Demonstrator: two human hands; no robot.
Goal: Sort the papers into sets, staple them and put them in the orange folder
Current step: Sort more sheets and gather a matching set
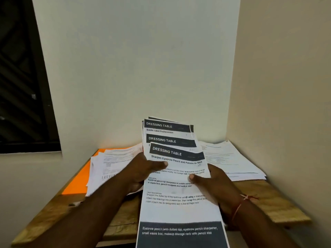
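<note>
A fanned set of "DRESSING TABLE" sheets is gripped above the desk by the left hand and right hand, thumbs pressed on top. The orange folder lies under loose papers at the desk's far left corner; another paper stack lies at the far right.

a pale back wall fills the view from 11 to 1 o'clock and meets a cream side wall in a corner toward 2 o'clock. at 9 o'clock a dark window with a black frame and slanted bars sits above a pale ledge. a rough wooden table fills the corner from 4 to 8 o'clock.
</note>
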